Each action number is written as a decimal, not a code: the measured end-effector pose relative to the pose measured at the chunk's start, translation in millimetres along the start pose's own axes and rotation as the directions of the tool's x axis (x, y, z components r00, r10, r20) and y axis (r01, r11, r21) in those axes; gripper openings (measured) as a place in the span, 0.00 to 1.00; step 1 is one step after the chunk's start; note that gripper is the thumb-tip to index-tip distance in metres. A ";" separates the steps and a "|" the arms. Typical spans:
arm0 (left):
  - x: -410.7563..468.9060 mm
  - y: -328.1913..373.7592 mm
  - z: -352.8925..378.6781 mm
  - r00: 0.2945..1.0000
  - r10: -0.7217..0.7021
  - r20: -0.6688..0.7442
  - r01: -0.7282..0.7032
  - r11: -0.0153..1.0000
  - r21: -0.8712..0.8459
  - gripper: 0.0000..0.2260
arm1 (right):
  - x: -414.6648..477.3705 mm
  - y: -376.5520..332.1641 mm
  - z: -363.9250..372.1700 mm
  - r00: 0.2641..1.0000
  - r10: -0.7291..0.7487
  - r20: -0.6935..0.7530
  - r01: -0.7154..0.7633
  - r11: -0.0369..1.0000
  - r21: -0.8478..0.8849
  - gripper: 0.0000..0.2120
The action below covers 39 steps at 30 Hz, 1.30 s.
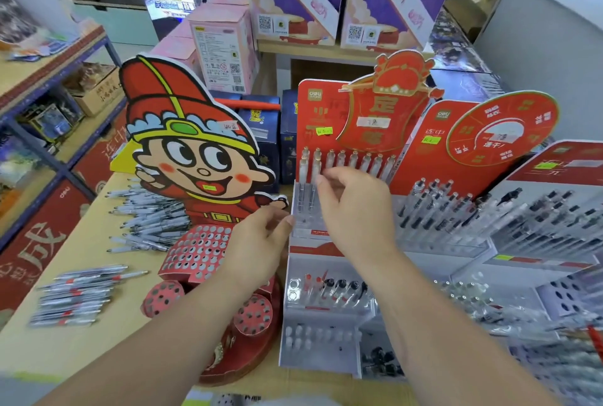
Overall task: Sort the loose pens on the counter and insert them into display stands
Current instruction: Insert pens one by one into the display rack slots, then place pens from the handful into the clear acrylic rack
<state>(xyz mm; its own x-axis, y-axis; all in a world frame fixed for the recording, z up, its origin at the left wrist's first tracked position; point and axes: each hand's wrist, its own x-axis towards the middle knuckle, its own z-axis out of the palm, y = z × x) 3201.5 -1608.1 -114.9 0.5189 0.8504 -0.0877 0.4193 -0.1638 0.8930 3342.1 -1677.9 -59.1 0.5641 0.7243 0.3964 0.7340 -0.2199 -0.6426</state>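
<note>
A red display stand [321, 118] stands in the middle of the counter, with a row of clear pens [346, 159] in its upper tier and two more [308, 177] in the tier below. My right hand [355, 210] hovers over that lower tier with loosely curled, blurred fingers, the fingertips beside the second pen; nothing is plainly held. My left hand [261, 236] reaches in from the left with straight fingers touching the stand's left edge. Loose pens [153, 219] lie heaped on the counter at left, and a second bundle with red bands [78, 294] lies nearer.
A cartoon-character cardboard stand [195, 151] with a perforated red base [199, 252] stands left of my hands. More stands holding black-capped pens [456, 210] fill the right side. Pink and purple boxes [222, 43] are stacked behind. A shelf rack [49, 86] runs along the left.
</note>
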 end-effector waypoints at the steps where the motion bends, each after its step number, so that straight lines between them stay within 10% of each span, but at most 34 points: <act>1: -2.4 -0.3 -1.1 1.000 0.003 -0.006 -0.003 1.000 0.007 0.08 | -3.0 0.9 -2.6 0.999 -0.014 -0.033 0.015 1.000 0.004 0.10; 6: -31.0 -11.5 -17.3 0.999 0.023 -0.037 -0.021 0.998 0.054 0.07 | -24.2 -7.1 -4.8 0.994 -0.095 -0.057 0.101 0.987 0.122 0.06; 21: -63.1 -151.4 -208.4 0.938 -0.229 -0.259 0.232 0.973 -0.020 0.06 | -73.6 -117.7 147.1 0.803 -0.226 0.551 0.180 0.974 0.137 0.12; 39: 17.2 -284.8 -358.4 0.939 -0.256 0.231 0.080 0.813 0.577 0.16 | -119.7 -204.0 329.1 0.716 0.303 0.629 -0.143 0.945 -0.293 0.13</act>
<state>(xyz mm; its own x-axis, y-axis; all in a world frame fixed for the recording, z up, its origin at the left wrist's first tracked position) 2824.0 -1367.6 -212.4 0.5518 0.7247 -0.4127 0.8119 -0.3538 0.4644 3000.4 -1504.7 -191.2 0.3887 0.8628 -0.3233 0.7243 -0.5030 -0.4716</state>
